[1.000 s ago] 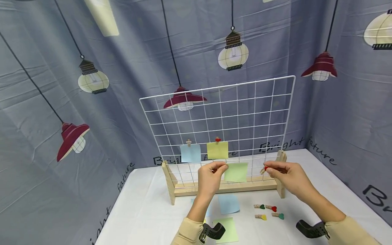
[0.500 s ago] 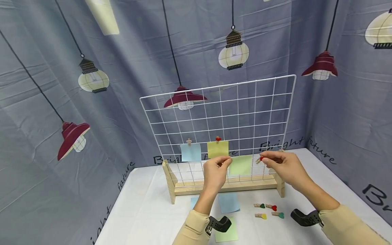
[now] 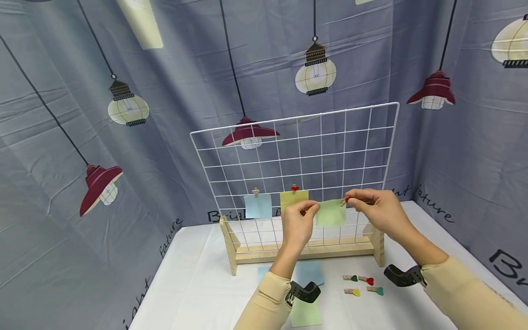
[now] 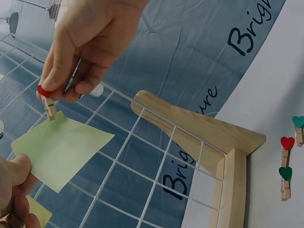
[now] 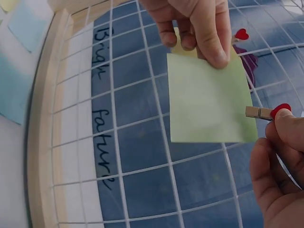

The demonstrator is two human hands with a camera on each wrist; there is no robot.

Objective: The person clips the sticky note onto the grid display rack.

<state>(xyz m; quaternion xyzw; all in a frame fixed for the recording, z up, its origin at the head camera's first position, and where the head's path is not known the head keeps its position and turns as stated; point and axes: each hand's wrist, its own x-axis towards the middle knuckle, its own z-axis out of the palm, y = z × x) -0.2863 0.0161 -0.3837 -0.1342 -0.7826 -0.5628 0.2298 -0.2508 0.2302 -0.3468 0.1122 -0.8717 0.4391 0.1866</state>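
Note:
My left hand [image 3: 298, 223] pinches a light green sticky note [image 3: 331, 213] by its left edge, in front of the white wire grid [image 3: 264, 170]. In the right wrist view the note [image 5: 209, 102] faces the camera flat. My right hand [image 3: 381, 208] pinches a small wooden clothespin [image 5: 259, 112] by its red heart end. The clothespin's tip overlaps the note's upper right corner; whether it grips the paper I cannot tell. Left of the hands, a blue note [image 3: 258, 206] and a yellow note [image 3: 292, 198] hang on the grid from heart clothespins.
Several heart clothespins [image 3: 352, 292] lie on the white table [image 3: 198, 288] at right. Blue notes [image 3: 310, 273] and a green note [image 3: 306, 314] lie in front of the grid's wooden stand [image 3: 305, 251]. A printed curtain [image 3: 165, 137] hangs behind.
Both hands have risen toward the grid's middle, the left moving right with the green note. The right hand has come left, bringing the clothespin to the note's corner.

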